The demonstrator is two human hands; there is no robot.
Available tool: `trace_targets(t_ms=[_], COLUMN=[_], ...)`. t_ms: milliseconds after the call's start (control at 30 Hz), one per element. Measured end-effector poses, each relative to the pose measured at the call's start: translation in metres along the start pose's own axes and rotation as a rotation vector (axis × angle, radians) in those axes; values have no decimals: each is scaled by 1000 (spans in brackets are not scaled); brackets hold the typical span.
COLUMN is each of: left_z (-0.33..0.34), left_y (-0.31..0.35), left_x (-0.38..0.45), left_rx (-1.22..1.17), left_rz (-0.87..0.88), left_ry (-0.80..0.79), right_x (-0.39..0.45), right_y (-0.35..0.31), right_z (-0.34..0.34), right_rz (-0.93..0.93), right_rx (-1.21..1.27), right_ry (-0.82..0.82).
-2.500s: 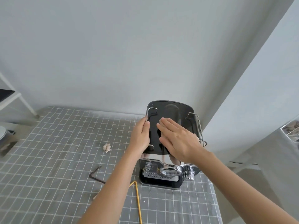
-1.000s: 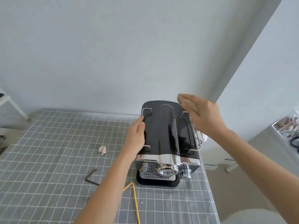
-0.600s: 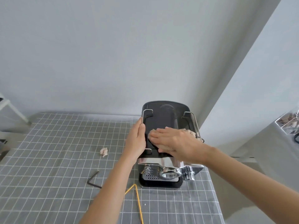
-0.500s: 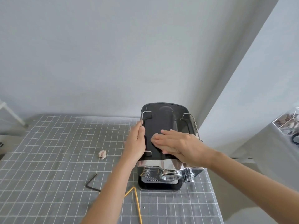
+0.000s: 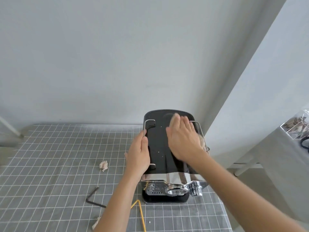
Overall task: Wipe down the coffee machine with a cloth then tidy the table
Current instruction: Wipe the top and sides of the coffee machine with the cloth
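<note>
Coffee machine [image 5: 160, 153] at table's [image 5: 50, 164] right edge, back end near wall, roughly 1 o'clock from frame centre. Resting on checked tablecloth.

Left hand [image 5: 139, 154] wrapped round wire rail [image 5: 145, 131] on machine's 9 o'clock side, fingers curled closed on it, bracing. Right hand [image 5: 184, 139] flat on glossy black top, fingers straight and close together, palm down. Cloth [image 5: 202, 141] mostly hidden under palm; only blurred pale edge showing at 3 o'clock side of hand. Pinned by pressure or pinched: cannot tell.

Step in hand, by judgement: wiping top panel. To do well:
- keep palm flat, even pressure, overlapping passes from 6 to 12 o'clock
- keep left-hand brace on, else machine likely to slide on tablecloth
- work cloth round right rail [image 5: 199, 131] posts and into corners; specks visible on black surface, so recheck gloss
- chrome front band [image 5: 170, 177] and knob [image 5: 194, 190] probably still to wipe

Orientation: front with chrome and drip tray [image 5: 165, 197] pointing 6 o'clock toward wearer, back at 12 o'clock. Long axis running 12–6, near perpendicular to wall.

Tidy-up not started, apparently: crumpled paper wad [image 5: 103, 165], hex key [image 5: 93, 197], yellow cable [image 5: 140, 213] lying loose at 7–9 o'clock of machine.
</note>
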State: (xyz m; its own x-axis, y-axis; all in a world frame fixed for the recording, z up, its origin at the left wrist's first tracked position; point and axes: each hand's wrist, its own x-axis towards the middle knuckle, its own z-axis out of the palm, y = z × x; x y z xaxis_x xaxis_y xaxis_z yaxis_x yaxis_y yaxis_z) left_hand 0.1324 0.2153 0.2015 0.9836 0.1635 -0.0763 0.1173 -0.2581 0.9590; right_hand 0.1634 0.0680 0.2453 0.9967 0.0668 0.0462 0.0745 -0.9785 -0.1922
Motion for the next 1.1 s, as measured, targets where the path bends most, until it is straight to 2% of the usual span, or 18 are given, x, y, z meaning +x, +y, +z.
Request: trace_targets(t_ms=[133, 467, 600, 733, 933, 1100], left_z=[2, 0, 0, 2, 1, 2], left_y=[0, 2, 1, 0, 0, 0], left_x=[1, 1, -1, 0, 2, 4], left_rx=[-29, 28, 0, -28, -5, 8], left_rz=[6, 18, 28, 18, 18, 32], left_ry=[-12, -28, -13, -3, -6, 8], right_x=[-33, 89, 80, 60, 17, -26], right_y=[3, -9, 3, 11, 13, 15], right_z=[-1, -4, -1, -1, 1, -1], right_rz=[48, 161, -74, -359, -504, -651], right_rx=[-136, -170, -19, 3, 7, 28], right_ry=[-84, -200, -75, -59, -16, 92])
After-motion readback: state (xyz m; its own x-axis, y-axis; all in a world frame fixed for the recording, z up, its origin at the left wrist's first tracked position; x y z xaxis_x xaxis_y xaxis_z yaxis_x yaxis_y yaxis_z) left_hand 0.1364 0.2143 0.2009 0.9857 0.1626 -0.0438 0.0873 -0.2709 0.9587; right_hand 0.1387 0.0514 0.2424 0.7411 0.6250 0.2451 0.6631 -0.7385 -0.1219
